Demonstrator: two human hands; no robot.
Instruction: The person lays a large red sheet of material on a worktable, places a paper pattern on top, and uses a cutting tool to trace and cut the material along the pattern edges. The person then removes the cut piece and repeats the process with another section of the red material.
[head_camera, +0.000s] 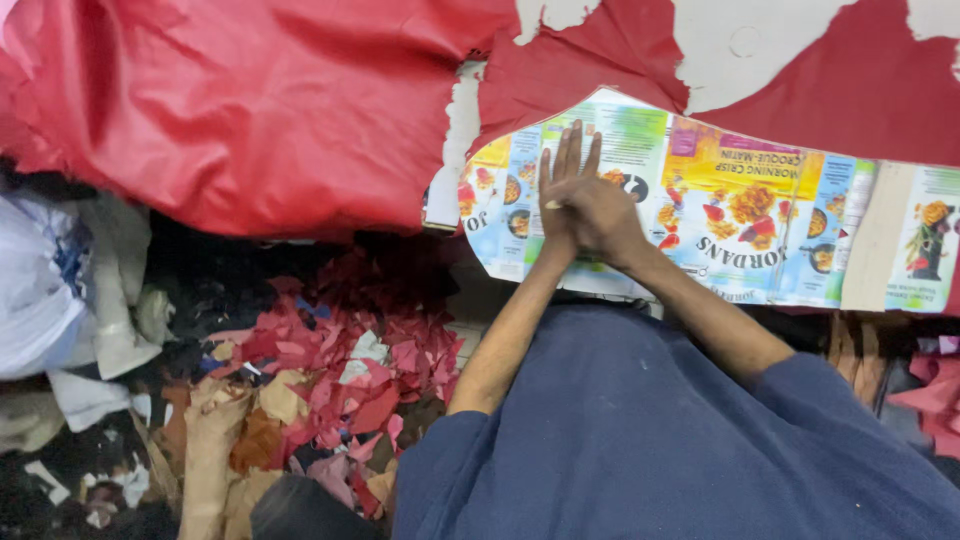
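From the head camera, the thing under the hands is a flattened printed carton template (720, 215), a sheet of food-packaging card cut to a curved outline and laid print-up on the red sheet material (250, 110) that covers the worktop (740, 50). The card looks light, thin and fairly stiff: it should slide easily over the smooth red surface unless pressed flat, and it would crease if bent hard, so it seems best handled by pressing on its broad middle or pinching an edge, such as the near edge by the person's body or the curved upper left edge. The red sheet looks soft and pliable, bunching into folds at upper left, with its coating flaked away in pale patches near the top. Both arms reach straight forward from the blue garment (660, 440) and meet over the left part of the card. The left hand (562, 190) lies flat, fingers straight and together, pointing away from the body, palm down on the card. The right hand (605, 218) comes in from the right and lies over the back of the left; its fingers seem loosely curled, and a small pale object shows at the thumb side, too small to tell what it is or whether it is gripped. Neither hand clasps the card; they press it down. Left of the body, a heap of red and tan offcuts (330, 390) covers the floor.
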